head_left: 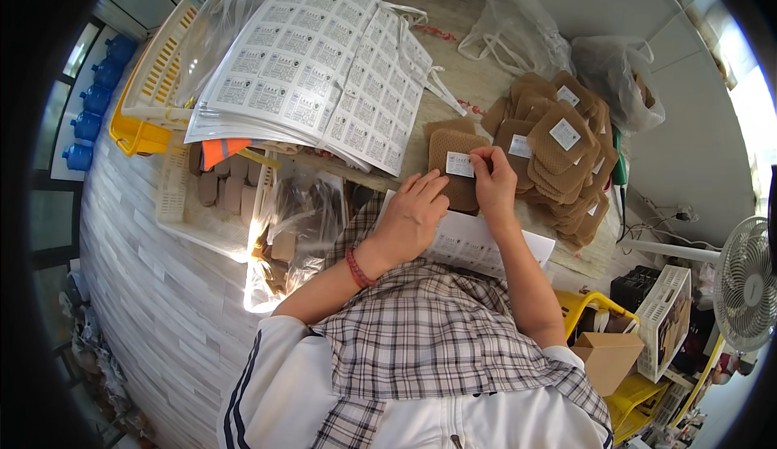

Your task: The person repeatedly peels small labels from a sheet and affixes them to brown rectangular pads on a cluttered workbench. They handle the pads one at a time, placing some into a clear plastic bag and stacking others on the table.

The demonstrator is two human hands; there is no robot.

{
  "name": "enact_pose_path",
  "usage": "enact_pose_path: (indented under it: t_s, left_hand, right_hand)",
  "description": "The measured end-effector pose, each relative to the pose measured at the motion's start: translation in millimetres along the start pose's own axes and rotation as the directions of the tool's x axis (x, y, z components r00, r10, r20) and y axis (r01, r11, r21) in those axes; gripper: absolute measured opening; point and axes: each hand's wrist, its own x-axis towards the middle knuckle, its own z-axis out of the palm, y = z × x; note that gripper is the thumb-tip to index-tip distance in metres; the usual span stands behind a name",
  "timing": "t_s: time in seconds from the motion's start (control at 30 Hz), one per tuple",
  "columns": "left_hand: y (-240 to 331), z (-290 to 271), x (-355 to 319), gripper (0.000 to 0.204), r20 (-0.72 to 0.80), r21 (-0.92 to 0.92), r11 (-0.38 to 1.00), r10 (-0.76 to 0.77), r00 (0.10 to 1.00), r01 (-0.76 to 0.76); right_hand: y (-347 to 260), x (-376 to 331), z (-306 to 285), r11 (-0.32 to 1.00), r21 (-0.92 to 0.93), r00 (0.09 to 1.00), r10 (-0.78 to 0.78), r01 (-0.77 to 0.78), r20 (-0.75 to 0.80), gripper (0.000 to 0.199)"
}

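A brown textured pad (455, 196) with rounded corners lies at the table's near edge, a small white printed label (460, 164) on its upper part. My right hand (496, 180) pinches that label's right edge between thumb and index finger. Just left of the pad is my left hand (413, 214), its fingers bent inward and their tips close to the pad's edge; whatever they grip is hidden. Beneath both hands a white sheet of printed labels (469, 247) extends over my lap. Another brown pad (451, 125) shows behind the labelled one.
Right of my hands is a heap of brown pads (558, 154), several labelled. A thick stack of label sheets (299, 61) covers the table's left side. Plastic bags (518, 28) lie behind. Crates (206, 226) stand lower left; a white fan (749, 287) is at far right.
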Motion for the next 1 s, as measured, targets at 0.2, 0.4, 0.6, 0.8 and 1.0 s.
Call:
enact_pose_path:
  t_s: [0.2,0.4,0.6,0.8,1.0]
  left_hand:
    - [7,-6,4,0.007,-0.017,-0.055,0.997,-0.051,0.999,0.050]
    - [2,-1,6,0.006,0.064,0.116,0.993,0.013,0.998,-0.020]
    - [3,0,8,0.008,0.080,0.147,0.989,0.013,0.997,-0.024]
    - [4,3,7,0.009,0.073,0.107,0.994,-0.029,0.997,0.021]
    - [2,3,12,0.011,0.090,0.107,0.994,-0.029,0.996,0.019]
  right_hand:
    - [1,-1,2,1.000,-0.019,1.000,-0.015,0.015,-0.007,0.006]
    - [4,-3,5,0.988,-0.080,0.989,-0.138,0.134,-0.045,0.007]
    - [-8,-8,6,0.904,-0.360,0.970,-0.241,0.231,0.018,0.025]
    - [-1,-10,9,0.862,-0.465,0.950,-0.289,0.203,-0.120,0.034]
    - [7,-9,8,0.847,-0.484,0.931,-0.331,0.221,-0.154,0.018]
